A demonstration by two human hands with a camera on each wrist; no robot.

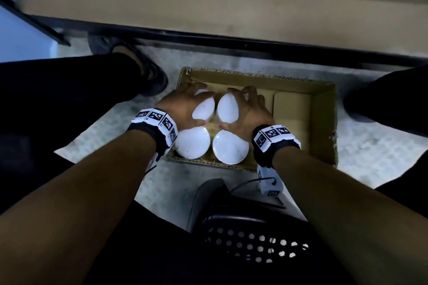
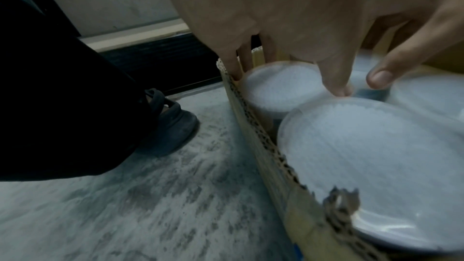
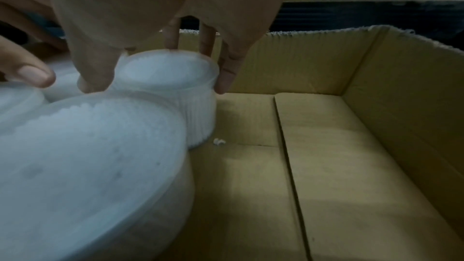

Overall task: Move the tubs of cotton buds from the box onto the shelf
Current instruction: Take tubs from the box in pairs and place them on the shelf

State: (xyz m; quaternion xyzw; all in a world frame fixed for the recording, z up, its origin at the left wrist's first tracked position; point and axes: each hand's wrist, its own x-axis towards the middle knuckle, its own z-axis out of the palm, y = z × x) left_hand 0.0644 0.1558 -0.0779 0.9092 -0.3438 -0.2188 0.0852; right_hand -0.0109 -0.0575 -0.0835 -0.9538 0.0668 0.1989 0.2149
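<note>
An open cardboard box (image 1: 324,122) sits on the floor with several white tubs of cotton buds packed in its left half. My left hand (image 1: 185,102) grips the far-left tub (image 1: 203,109). Its fingers (image 2: 233,66) reach down between that tub (image 2: 281,90) and the box wall, and the thumb presses the other side. My right hand (image 1: 250,109) grips the far-right tub (image 1: 228,110), thumb and fingers (image 3: 223,78) round its lid (image 3: 170,78). Two more tubs (image 1: 192,144) (image 1: 230,148) stand in the near row. The beige shelf (image 1: 208,7) lies beyond the box.
The right half of the box floor (image 3: 339,166) shows bare cardboard. A dark-trousered leg and shoe (image 1: 150,76) stand left of the box, and another leg is at the right. A black perforated seat (image 1: 250,243) is below my arms. The shelf has a black front rail (image 1: 254,46).
</note>
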